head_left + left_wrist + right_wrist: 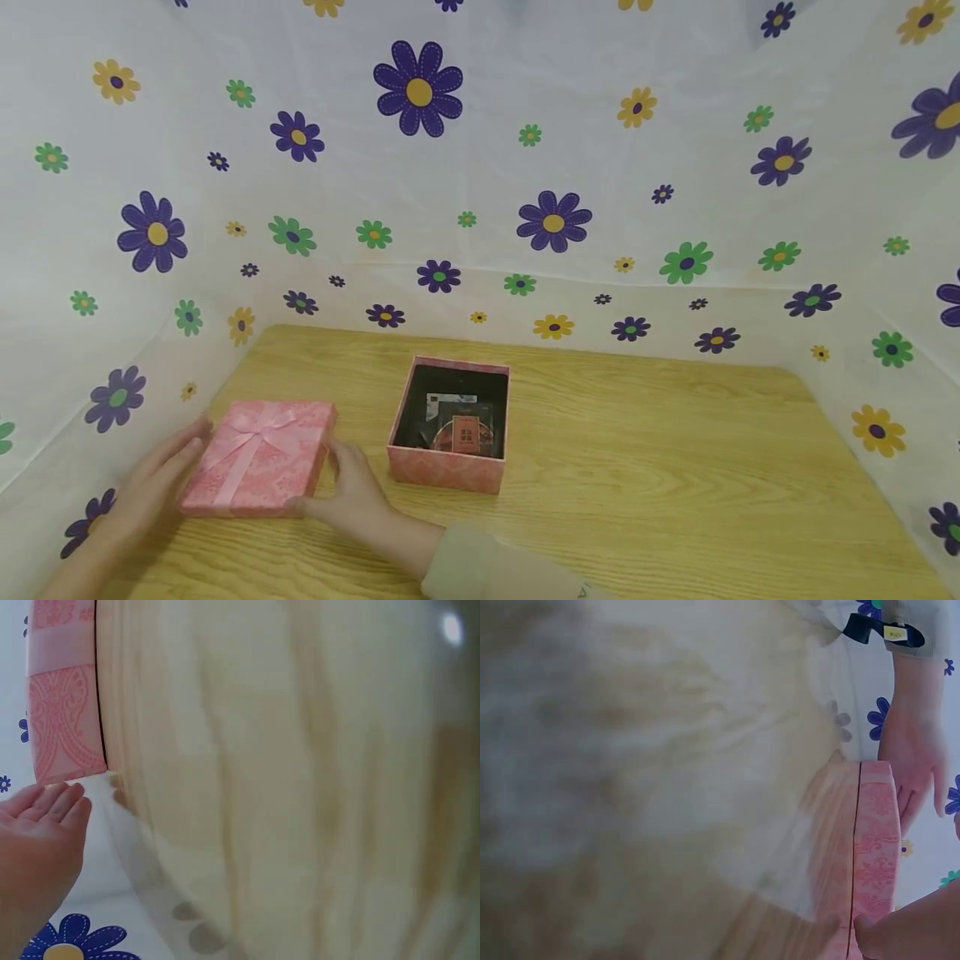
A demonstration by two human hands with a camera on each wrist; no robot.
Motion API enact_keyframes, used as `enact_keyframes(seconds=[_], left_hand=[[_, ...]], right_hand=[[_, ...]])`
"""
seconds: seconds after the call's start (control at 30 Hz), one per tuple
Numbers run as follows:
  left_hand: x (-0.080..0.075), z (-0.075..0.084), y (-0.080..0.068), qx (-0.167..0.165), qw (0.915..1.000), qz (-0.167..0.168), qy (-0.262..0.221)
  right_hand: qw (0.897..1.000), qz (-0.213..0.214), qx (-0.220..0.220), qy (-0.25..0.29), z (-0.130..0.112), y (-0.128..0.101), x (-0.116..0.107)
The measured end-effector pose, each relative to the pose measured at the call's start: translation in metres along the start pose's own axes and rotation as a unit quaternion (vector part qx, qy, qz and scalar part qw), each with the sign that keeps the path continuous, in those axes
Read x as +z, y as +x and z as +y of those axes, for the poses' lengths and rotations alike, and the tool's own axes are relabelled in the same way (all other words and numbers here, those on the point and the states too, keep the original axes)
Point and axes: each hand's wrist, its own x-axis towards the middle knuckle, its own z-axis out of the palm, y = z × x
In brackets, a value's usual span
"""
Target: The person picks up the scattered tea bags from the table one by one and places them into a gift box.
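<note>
A pink patterned gift box lid [258, 462] with a ribbon bow lies on the table at the left. My left hand [153, 479] is along its left side; in the left wrist view the fingers [64, 802] are straight, their tips right at the lid's corner. On the other side, my right hand [352, 492] spreads about the lid's right edge, thumb at the front corner and fingers by the side. Its thumb [885, 930] meets the lid's front face in the right wrist view. The lid's matching box [446, 471] stands uncovered, right of that hand.
Inside the box, against its black lining, are a packet with a reddish label [466, 435] and a bluish-white printed piece [442, 403]. The wood-grain table [660, 467] extends to the right. A white flowered sheet [480, 175] encloses the back and sides.
</note>
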Motion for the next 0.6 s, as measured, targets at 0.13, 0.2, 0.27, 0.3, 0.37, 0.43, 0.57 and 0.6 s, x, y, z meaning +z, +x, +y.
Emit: enact_keyframes(seconds=[0.13,0.2,0.27,0.3,0.37,0.43,0.57,0.6], left_hand=[[0.002,0.007,0.002,-0.058,0.9959,-0.04,-0.057],[0.002,0.011,0.003,-0.087,0.9934,-0.052,-0.054],[0.002,0.014,0.004,-0.104,0.9917,-0.061,-0.045],[0.002,0.014,0.004,-0.11,0.9913,-0.062,-0.038],[0.001,0.013,0.004,-0.112,0.9915,-0.062,-0.026],[0.001,0.013,0.004,-0.118,0.9909,-0.06,-0.025],[0.001,0.008,0.003,-0.131,0.9882,-0.06,-0.052],[0.001,0.007,0.002,-0.139,0.9863,-0.06,-0.066]], right_hand=[[0.999,-0.004,0.033,0.033,0.001,0.002,0.003],[0.998,-0.009,0.044,0.042,0.003,0.003,0.003],[0.998,-0.019,0.044,0.044,0.004,0.004,0.003],[0.998,-0.026,0.04,0.039,0.005,0.004,0.002],[0.998,-0.042,0.024,0.027,0.006,0.006,0.001],[0.998,-0.058,0.006,0.012,0.008,0.007,-0.001],[0.997,-0.081,-0.016,-0.007,0.011,0.009,-0.003],[0.996,-0.084,-0.018,-0.01,0.011,0.009,-0.003]])
